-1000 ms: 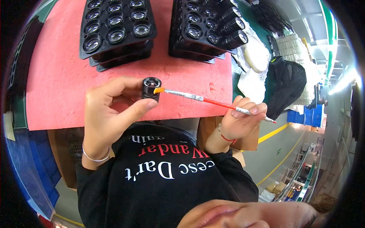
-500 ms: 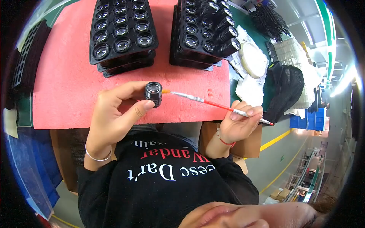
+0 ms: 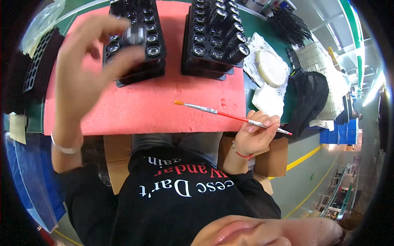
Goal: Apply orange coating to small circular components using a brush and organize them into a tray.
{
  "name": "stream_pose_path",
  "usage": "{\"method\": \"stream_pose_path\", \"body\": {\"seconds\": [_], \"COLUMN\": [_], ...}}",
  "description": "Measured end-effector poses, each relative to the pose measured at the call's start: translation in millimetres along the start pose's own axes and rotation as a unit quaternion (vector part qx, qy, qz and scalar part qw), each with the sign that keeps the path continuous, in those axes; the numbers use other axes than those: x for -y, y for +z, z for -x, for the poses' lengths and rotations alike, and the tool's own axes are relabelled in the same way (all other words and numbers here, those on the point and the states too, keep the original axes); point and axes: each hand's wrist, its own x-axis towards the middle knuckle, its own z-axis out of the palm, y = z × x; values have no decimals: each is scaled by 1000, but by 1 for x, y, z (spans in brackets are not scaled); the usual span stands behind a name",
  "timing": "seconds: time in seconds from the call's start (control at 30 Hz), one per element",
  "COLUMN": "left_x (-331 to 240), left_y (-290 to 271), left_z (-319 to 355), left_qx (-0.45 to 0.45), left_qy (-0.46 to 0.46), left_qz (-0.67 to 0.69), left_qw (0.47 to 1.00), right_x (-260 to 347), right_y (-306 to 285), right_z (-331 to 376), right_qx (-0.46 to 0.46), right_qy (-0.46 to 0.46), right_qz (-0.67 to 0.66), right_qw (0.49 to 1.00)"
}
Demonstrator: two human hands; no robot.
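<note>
Smeared by motion, my left hand (image 3: 80,69) is over the near left part of the left black tray (image 3: 155,65). Between its thumb and fingers is a short black lens barrel (image 3: 136,36), blurred. In that tray, round lens barrels with clear glass tops sit in rows. My right hand (image 3: 257,133) pinches a thin paintbrush (image 3: 230,116) with a red and whitish handle. Its orange bristle tip points left over the pink foam mat (image 3: 164,110) and touches nothing.
A second black tray (image 3: 205,63) of lens barrels stands to the right, several barrels raised along its right side. Beyond it lie a round cream-coloured pad (image 3: 272,67) on white wrapping and a black mesh item (image 3: 310,92). Dark slotted trays (image 3: 35,69) stand at the far left.
My left hand has carried the lens barrel away from the brush tip, up and left to the left tray. My right hand with the paintbrush has barely moved.
</note>
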Motion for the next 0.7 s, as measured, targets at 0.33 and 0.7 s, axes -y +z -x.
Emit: {"method": "stream_pose_path", "body": {"seconds": [0.33, 0.7], "left_x": [57, 72], "left_y": [27, 34], "left_z": [-66, -66], "left_qx": [95, 66], "left_qy": [-88, -96], "left_qz": [-147, -184], "left_qw": [981, 976], "right_x": [-1, -1], "right_y": [0, 4], "right_z": [1, 2], "right_qx": [33, 23], "right_qy": [1, 2], "right_qz": [-30, -7], "right_qw": [999, 1000]}}
